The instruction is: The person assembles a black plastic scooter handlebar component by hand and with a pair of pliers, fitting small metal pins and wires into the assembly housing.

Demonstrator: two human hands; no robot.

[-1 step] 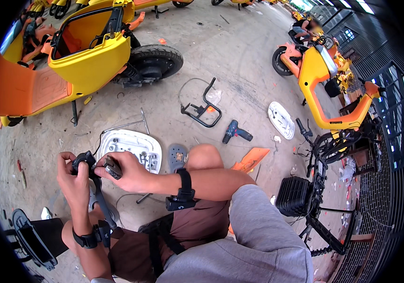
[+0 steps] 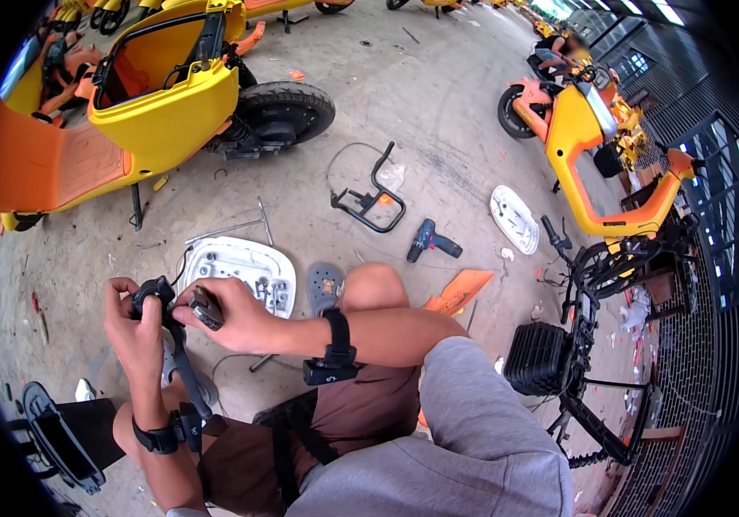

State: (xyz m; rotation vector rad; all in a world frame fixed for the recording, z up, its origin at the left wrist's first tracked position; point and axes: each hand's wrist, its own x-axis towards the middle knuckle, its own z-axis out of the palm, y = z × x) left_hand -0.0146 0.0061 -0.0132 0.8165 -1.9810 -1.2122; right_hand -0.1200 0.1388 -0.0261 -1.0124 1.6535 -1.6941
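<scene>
Left grip (image 2: 138, 334): closed, thumb and fingers pinching the black part (image 2: 155, 295). I read this as the steadying side; I want it firm, without squeezing the part askew.
Right grip (image 2: 236, 306): curled shut around a dark tool (image 2: 206, 308). Its fingertips are touching the part or just beside it; I cannot tell which from here.
Black part: held in the air, just left of the white tray (image 2: 236, 245), between the two hands. Fingers hide much of it, so I cannot see where the tool bears, if at all.
Black bar (image 2: 187, 370): slants from under the part toward the knees. I would brace it against the leg so it cannot swing under load.
Thin cable (image 2: 182, 270): passes the tray's left rim, near the part. Best left slack, clear of the tool.
Tool work: I judge the fit matters most. I would seat it square, press in short, even efforts, and aim any slip away from the left thumb.
Small metal pieces (image 2: 263, 283): lie loose in the tray. Anything freed belongs there, not on the floor (image 2: 438, 129).
Drill (image 2: 430, 241): on the floor, well apart from both hands. I see no call for it at this point.
</scene>
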